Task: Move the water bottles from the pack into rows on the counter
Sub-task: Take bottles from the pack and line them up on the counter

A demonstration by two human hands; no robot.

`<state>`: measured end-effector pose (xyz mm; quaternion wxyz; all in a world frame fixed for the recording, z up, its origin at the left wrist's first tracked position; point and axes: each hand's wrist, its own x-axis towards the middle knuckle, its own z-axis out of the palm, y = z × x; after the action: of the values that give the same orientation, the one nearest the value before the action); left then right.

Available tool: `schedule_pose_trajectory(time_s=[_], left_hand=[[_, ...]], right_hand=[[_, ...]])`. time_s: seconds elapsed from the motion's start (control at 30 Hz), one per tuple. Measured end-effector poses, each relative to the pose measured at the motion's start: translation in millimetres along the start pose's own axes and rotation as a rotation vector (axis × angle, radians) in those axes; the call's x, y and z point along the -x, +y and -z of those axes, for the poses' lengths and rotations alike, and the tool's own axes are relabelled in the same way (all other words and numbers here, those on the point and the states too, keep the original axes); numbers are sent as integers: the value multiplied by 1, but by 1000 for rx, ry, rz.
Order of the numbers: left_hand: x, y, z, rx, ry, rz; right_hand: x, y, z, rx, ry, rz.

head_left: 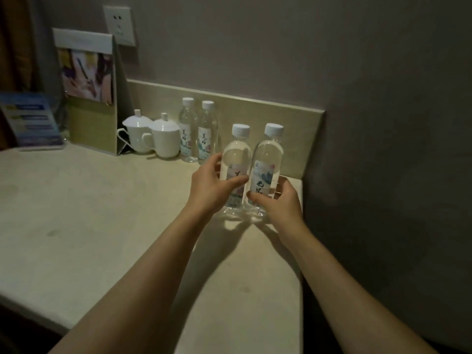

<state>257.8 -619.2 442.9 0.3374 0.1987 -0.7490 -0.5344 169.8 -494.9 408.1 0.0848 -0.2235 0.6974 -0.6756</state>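
Note:
Two clear water bottles with white caps stand side by side near the counter's right end. My left hand (213,186) wraps around the left bottle (236,159) at its label. My right hand (277,200) grips the lower part of the right bottle (269,159). Both bottles stand upright, their bases on or just above the beige counter (102,226). Further back, by the backsplash, two more bottles (188,129) (207,131) stand together upright. No pack is in view.
Two white lidded cups (150,135) stand left of the back bottles. A framed display card (89,90) and a blue leaflet stand (30,121) sit at the back left. A wall (383,149) closes off the counter's right edge; a socket (120,25) is above.

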Motion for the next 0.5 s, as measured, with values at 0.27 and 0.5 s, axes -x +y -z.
schedule_pose_trajectory(time_s=[0.27,0.5], left_hand=[[-39,-14,5,16,56,14],[-78,-29,3,4,16,-42]], right_hand=[[-42,-3,-20,108,-24,31],[-77,9,-37,107,28,-11]])
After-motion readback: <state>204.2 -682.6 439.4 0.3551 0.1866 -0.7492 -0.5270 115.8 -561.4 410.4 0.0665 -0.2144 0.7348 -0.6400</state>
